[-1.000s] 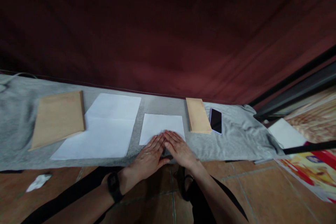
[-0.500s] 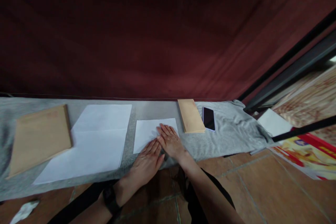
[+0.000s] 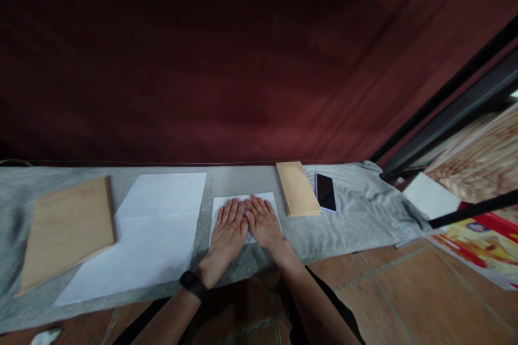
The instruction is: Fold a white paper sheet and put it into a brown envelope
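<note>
A small white sheet of paper (image 3: pixel 259 197), seemingly folded, lies on the grey cloth under both palms. My left hand (image 3: pixel 229 227) rests flat on its left half, fingers stretched out and pointing away from me. Beside it, my right hand (image 3: pixel 263 221) presses flat on the right half, with the thumbs close together. Much of the paper is hidden beneath the hands. To the left lie larger white sheets (image 3: pixel 157 232) with a crease across them. Just right of the hands sits a stack of narrow brown envelopes (image 3: pixel 298 190).
A large brown envelope (image 3: pixel 70 232) overlaps the white sheets at the left. Right of the narrow envelopes lies a phone (image 3: pixel 326 192). Grey cloth (image 3: pixel 364 221) covers the surface, backed by a dark red curtain (image 3: pixel 226 64). A red and yellow box (image 3: pixel 485 242) is at the right.
My left hand has moved up and flattened on the paper, side by side with my right hand. The view has tilted slightly, so everything sits lower.
</note>
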A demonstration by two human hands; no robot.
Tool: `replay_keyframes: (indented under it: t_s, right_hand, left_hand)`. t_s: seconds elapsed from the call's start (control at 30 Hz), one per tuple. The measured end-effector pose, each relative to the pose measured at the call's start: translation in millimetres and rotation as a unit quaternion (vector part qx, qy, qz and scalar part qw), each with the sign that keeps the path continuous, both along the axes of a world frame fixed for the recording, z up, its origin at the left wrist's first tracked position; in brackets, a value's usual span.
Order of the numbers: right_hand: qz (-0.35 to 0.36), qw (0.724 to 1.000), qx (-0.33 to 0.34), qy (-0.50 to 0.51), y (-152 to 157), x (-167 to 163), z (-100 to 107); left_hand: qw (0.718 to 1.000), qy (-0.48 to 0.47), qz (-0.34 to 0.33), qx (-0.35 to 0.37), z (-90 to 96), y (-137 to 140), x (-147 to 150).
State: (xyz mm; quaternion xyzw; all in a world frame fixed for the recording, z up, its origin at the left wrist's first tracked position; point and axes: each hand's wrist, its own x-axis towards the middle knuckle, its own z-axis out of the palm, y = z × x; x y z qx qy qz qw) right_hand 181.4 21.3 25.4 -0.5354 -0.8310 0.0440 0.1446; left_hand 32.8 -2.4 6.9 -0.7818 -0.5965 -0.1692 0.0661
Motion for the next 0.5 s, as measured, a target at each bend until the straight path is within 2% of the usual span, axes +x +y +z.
replay_keyframes:
  t_s: [0.27,0.5]
  right_hand:
    - [-0.025,1.0,0.006,0.01,7,-5,-2]
    - [-0.067,0.998,0.018,0.004,8,-10,-4]
  left_hand:
    - [0.998,0.022,0.008,-0.064,7.4,12,8]
    - [0.998,0.022,0.022,-0.057,9.9,15,8]
